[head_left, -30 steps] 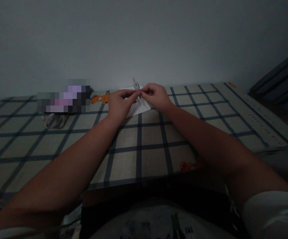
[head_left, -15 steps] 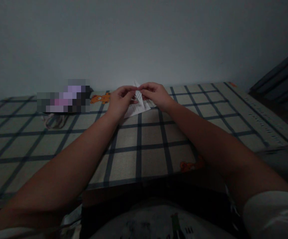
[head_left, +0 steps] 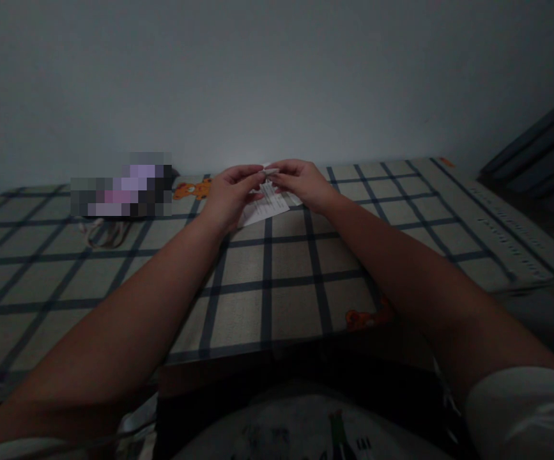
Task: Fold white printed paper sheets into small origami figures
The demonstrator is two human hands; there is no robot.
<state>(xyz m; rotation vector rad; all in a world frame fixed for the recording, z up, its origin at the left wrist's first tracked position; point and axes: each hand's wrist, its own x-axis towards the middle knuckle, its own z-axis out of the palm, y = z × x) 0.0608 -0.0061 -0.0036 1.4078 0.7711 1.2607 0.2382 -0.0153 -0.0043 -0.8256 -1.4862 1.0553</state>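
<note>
Paper piece [head_left: 271, 171], one, pinched by left hand [head_left: 231, 190] and right hand [head_left: 303, 181]; printed sheet [head_left: 266, 206], one, on checked cloth [head_left: 289, 262] beneath.

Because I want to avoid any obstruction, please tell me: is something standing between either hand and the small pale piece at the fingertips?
Nothing visible is. The left hand and right hand meet at the small pale piece, fingertips against it. The printed sheet lies below, on the checked cloth.
</note>
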